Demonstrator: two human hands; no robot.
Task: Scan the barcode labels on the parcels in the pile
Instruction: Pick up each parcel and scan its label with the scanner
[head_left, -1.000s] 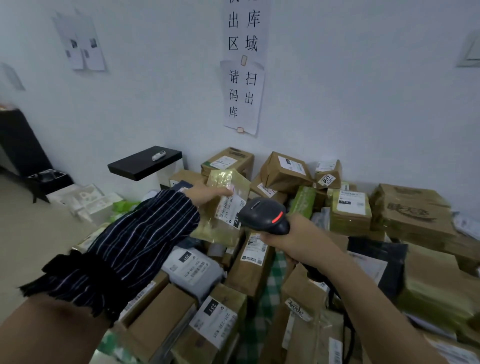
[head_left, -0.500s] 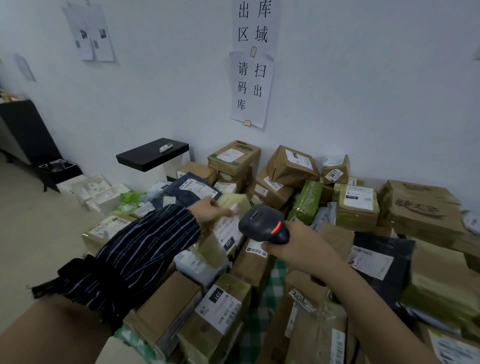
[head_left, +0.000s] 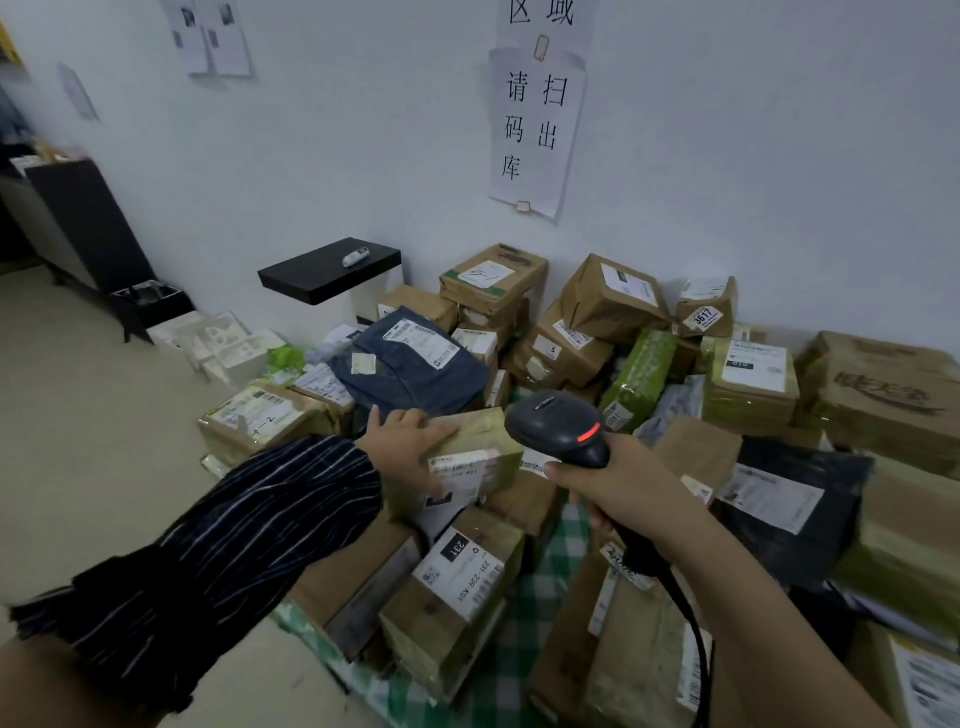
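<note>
A pile of brown and yellow-green taped parcels fills the floor against the white wall. My right hand (head_left: 610, 480) grips a black barcode scanner (head_left: 558, 428) with a red light on its side, its head pointing down and left. My left hand (head_left: 410, 441), in a dark striped sleeve, lies with fingers spread on a yellowish parcel (head_left: 483, 441) just left of the scanner. That parcel's white label (head_left: 457, 470) faces up, below the fingers. A box marked 231 (head_left: 460, 571) lies nearer to me.
A dark blue bag parcel (head_left: 410, 364) lies behind my left hand. A black shelf (head_left: 327, 270) with a small white device juts from the wall. A black bag parcel (head_left: 784, 499) is at the right. Green checked cloth (head_left: 519, 623) shows under the boxes. Bare floor lies at the left.
The yellowish parcel, held up in my left hand a second ago, has come down onto the pile, and my left hand now lies flat on it. The scanner stays close to its right.
</note>
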